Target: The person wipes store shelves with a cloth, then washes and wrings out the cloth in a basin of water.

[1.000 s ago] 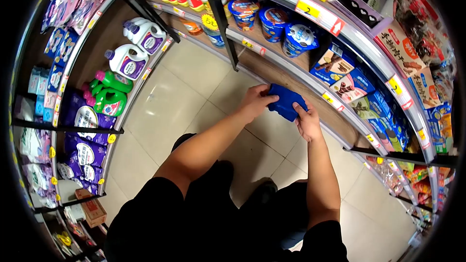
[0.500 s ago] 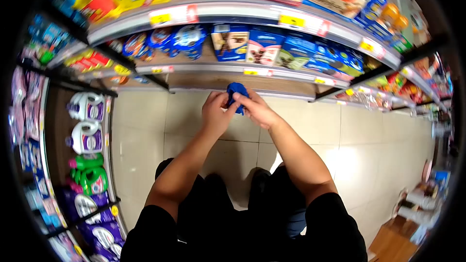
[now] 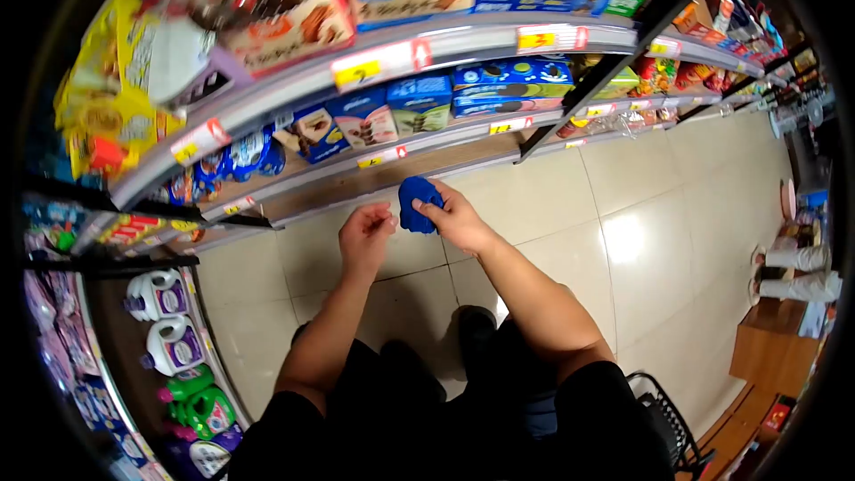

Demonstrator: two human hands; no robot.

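Note:
A bunched blue cloth (image 3: 416, 205) is in my right hand (image 3: 459, 218), over the floor in front of the shelves. The right thumb presses on its near face and the fingers are behind it, partly hidden. My left hand (image 3: 363, 233) is just left of the cloth and apart from it. Its fingers are loosely bent, with nothing seen between them. Beyond both hands, the low shelf holds blue snack boxes (image 3: 361, 118).
The upper shelf (image 3: 312, 76) carries snack packs and price tags. At left stand white jugs (image 3: 174, 345) and green bottles (image 3: 209, 410). A black basket (image 3: 663, 405) is at lower right. Another person's legs (image 3: 793, 272) show at far right, near a brown box (image 3: 773, 347).
My left hand has come off the cloth and moved left, leaving it in my right hand. The cloth looks more spread. The view has turned to the right, bringing the black basket into sight.

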